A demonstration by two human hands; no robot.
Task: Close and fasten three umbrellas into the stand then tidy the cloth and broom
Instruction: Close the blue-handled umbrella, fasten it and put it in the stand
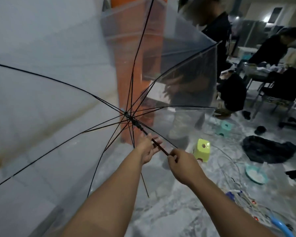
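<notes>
Our right hand (pixel 181 164) pinches the black shaft low down, near the handle end, while our left hand (pixel 148 147) sits further up it, fingers loosely round the rod. We've got the transparent umbrella (pixel 58 82) fully spread in front of us, ribs fanned out, above the marbled floor (pixel 169 211), a green stool (pixel 202 149) just beyond.

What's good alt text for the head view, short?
Two bare hands hold the black shaft of an open clear umbrella: left hand nearer the runner, right hand lower. Beyond, a green stool stands on the grey floor.
</notes>
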